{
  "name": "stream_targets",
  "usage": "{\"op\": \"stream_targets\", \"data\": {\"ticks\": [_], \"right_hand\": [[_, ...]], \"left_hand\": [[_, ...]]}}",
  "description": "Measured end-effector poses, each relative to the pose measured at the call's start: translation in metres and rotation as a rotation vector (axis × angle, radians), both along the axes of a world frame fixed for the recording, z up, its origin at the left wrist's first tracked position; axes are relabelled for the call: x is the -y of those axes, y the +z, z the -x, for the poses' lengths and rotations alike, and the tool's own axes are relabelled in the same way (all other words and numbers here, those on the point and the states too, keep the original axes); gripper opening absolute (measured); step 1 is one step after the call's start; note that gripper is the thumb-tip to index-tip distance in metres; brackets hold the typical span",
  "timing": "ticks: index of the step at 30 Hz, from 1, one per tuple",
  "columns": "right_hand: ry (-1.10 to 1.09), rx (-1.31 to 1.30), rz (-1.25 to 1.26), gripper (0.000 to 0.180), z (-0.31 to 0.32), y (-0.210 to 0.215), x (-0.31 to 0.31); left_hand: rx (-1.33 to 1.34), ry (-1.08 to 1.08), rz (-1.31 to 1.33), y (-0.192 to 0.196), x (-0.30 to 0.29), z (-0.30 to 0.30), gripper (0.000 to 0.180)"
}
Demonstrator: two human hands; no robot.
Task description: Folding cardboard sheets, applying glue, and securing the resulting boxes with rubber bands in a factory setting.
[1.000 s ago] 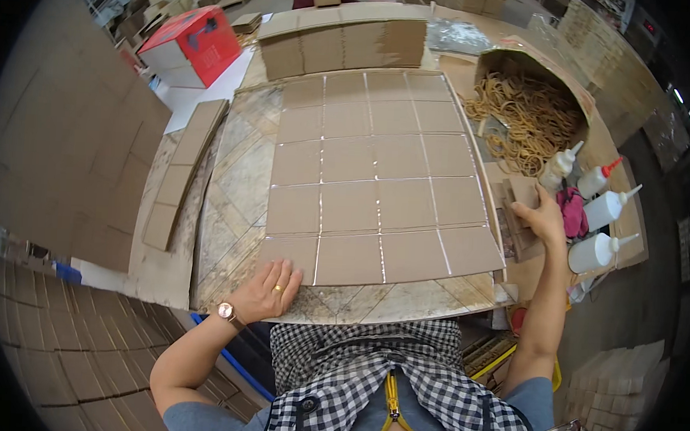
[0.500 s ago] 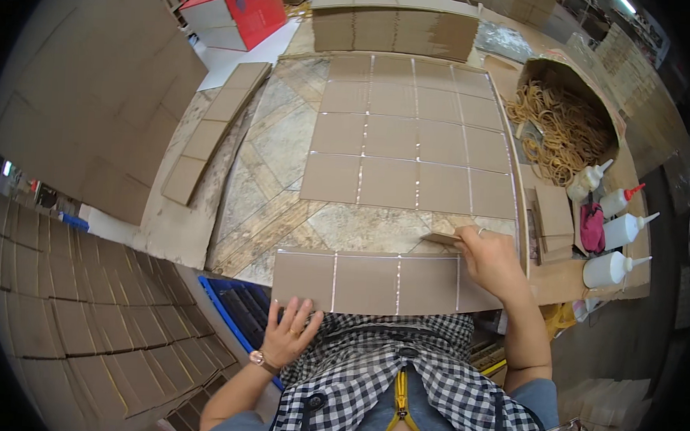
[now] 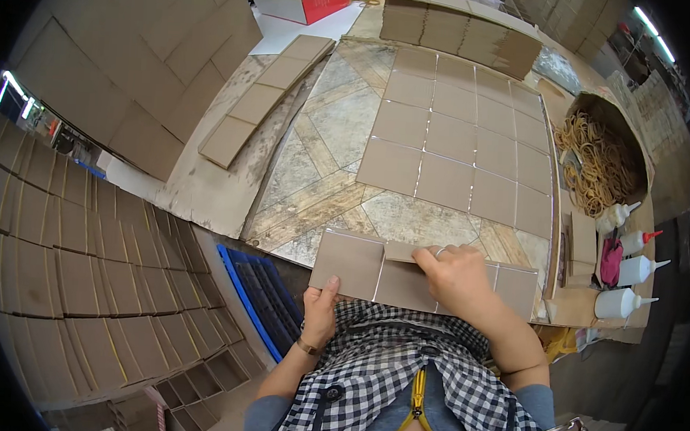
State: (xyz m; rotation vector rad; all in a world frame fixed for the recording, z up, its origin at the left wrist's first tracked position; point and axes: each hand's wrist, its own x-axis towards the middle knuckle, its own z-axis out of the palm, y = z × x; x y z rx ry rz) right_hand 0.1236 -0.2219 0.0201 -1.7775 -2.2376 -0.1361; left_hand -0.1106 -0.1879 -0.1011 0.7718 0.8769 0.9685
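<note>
A long brown cardboard strip (image 3: 348,266), crossed by pale score lines, lies along the table's near edge. My left hand (image 3: 321,312) grips its near edge toward the left end, thumb on top and fingers hidden below. In my right hand (image 3: 457,279) is a small flat cardboard piece (image 3: 401,252), pinched and held at the strip's far edge near one of the lines. Beyond the strip, a large scored cardboard sheet (image 3: 451,133), marked off in a grid of rectangles, lies flat on the patterned tabletop (image 3: 299,190).
Several white squeeze bottles (image 3: 617,304) stand at the right edge beside a magenta object (image 3: 610,261) and a carton of rubber bands (image 3: 601,163). A stack of cardboard (image 3: 460,36) stands at the back. More cardboard strips (image 3: 269,98) lie at the left.
My right hand has carried the small piece leftward along the strip. My left hand, earlier flat with fingers spread at the strip's edge, now grips it. The view has shifted.
</note>
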Motion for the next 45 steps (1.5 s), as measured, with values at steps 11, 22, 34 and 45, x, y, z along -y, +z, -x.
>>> {"op": "stream_targets", "data": {"ticks": [11,22,34,45], "right_hand": [[-0.022,0.044,-0.004,0.014,0.016,-0.002,0.008],[-0.107,-0.096,0.181,0.014,-0.007,0.007,-0.017],[-0.098,-0.276,0.201,0.030,-0.015,0.002,-0.020],[-0.506,-1.155,-0.636,0.022,-0.049,-0.035,0.107]], "left_hand": [[-0.056,0.048,-0.031,-0.005,0.004,0.000,0.023],[-0.644,-0.119,-0.951,0.059,-0.005,-0.017,0.059],[-0.577,-0.378,-1.242,0.106,-0.025,-0.029,0.073],[-0.823,-0.707,-1.270,0.141,-0.039,-0.057,0.070]]}}
